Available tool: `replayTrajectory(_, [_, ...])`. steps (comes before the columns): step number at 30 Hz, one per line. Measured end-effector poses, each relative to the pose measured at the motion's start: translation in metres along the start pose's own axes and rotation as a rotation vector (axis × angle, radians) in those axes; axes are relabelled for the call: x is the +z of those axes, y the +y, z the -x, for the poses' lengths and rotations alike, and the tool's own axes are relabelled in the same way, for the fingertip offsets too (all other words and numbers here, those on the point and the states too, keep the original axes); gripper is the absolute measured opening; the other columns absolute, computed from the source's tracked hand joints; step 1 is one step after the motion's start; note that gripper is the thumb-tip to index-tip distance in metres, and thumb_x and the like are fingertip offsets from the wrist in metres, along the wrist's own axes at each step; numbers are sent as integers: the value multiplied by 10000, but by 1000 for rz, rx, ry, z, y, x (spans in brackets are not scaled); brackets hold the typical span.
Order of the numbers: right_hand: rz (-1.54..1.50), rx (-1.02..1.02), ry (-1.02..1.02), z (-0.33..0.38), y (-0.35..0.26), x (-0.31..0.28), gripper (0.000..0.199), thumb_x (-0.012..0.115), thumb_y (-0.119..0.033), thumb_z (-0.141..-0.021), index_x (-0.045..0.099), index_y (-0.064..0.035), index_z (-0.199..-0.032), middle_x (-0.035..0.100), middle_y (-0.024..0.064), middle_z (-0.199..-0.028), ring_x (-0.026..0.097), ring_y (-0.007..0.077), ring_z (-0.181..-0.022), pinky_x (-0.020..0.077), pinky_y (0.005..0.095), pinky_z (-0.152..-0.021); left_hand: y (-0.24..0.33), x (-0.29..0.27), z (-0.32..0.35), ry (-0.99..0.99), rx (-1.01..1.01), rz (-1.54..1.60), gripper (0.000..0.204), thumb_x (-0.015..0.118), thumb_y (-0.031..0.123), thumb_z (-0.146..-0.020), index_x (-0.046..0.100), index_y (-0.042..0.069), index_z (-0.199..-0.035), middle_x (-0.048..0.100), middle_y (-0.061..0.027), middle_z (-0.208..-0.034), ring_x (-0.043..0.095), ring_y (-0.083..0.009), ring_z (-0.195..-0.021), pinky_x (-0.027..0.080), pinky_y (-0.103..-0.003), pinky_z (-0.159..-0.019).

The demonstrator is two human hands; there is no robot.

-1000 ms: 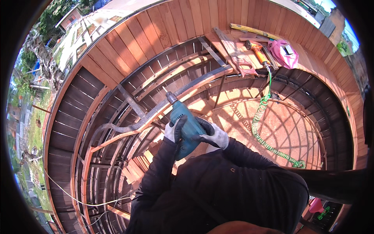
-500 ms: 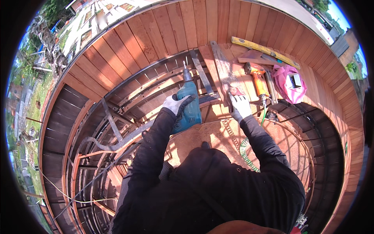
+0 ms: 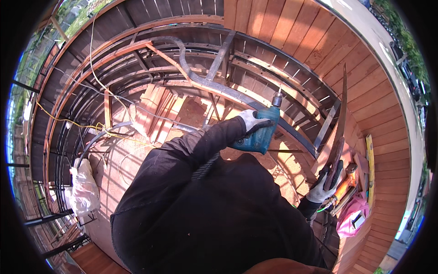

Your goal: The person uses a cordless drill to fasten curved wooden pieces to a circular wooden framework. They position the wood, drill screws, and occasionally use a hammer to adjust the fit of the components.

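My gloved left hand [image 3: 251,121] is closed around a teal power drill [image 3: 263,136], whose chuck and thin bit point up and away from me. The drill hangs over the open metal framing. On the right, my gloved right hand [image 3: 322,191] grips the dark handle of a handsaw [image 3: 339,139]. The saw's long blade stands up steeply, seen almost edge-on, in front of the wooden boards. Beside the right hand an orange power tool [image 3: 345,186] lies on the boards with a green hose attached.
A pink bag [image 3: 350,221] and a yellow spirit level [image 3: 370,166] rest on the right-hand planking. Curved metal rails [image 3: 200,82] cross ahead. Stacked planks [image 3: 159,112], a white sack [image 3: 85,189] and a loose yellow cord [image 3: 93,127] are on the left.
My right hand has lifted the saw from the boards and tipped its blade up. My view has turned left, and the drill is still in my left hand.
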State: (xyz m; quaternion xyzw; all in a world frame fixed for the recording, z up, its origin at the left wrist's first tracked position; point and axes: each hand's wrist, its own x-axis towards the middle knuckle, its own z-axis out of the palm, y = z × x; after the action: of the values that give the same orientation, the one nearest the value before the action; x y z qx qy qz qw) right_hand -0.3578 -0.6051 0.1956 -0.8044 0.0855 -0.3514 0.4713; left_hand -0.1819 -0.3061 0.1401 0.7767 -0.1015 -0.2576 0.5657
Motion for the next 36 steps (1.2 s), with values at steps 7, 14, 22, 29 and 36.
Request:
replayTrajectory(7, [-129, -182, -423, -27, -16, 108, 487, 548, -46, -903, 454, 44, -1372, 581, 163, -1254, 631, 209, -962, 521, 287, -778, -160, -93, 117, 441, -233, 55, 568, 689, 574, -750, 706, 86, -1041, 715, -125, -923, 684, -247, -825, 523, -359, -788])
replayTrajectory(14, [-267, -272, -681, -30, -65, 229, 488, 568, -75, -891, 474, 49, -1353, 574, 160, -1292, 617, 222, -1031, 519, 318, -840, -270, -201, 203, 887, -577, 131, 713, 708, 661, -673, 708, 40, -1022, 714, -160, -934, 691, -275, -836, 526, -360, -781])
replayTrajectory(22, [-225, -159, -763, -33, -161, 337, 490, 610, -50, -878, 505, 17, -1352, 616, 91, -1194, 546, 96, -715, 448, 220, -623, -381, -343, 219, 1039, -854, 351, 747, 670, 704, -703, 718, -18, -885, 683, -134, -723, 678, -251, -660, 517, -378, -633])
replayTrajectory(29, [138, -342, -658, -55, -218, 382, 421, 650, -95, -881, 555, 48, -1265, 647, 79, -971, 580, 101, -743, 461, 230, -657, -445, -405, 198, 834, -1127, 122, 836, 598, 764, -706, 708, -21, -971, 709, -188, -903, 692, -300, -900, 518, -390, -811])
replayTrajectory(36, [211, -159, -684, -62, -254, 413, 429, 680, -167, -863, 599, 58, -1220, 636, 176, -1207, 600, 260, -1119, 445, 359, -965, -484, -406, 198, 883, -1088, 202, 878, 575, 785, -705, 696, -23, -1029, 699, -206, -999, 669, -322, -996, 495, -399, -877])
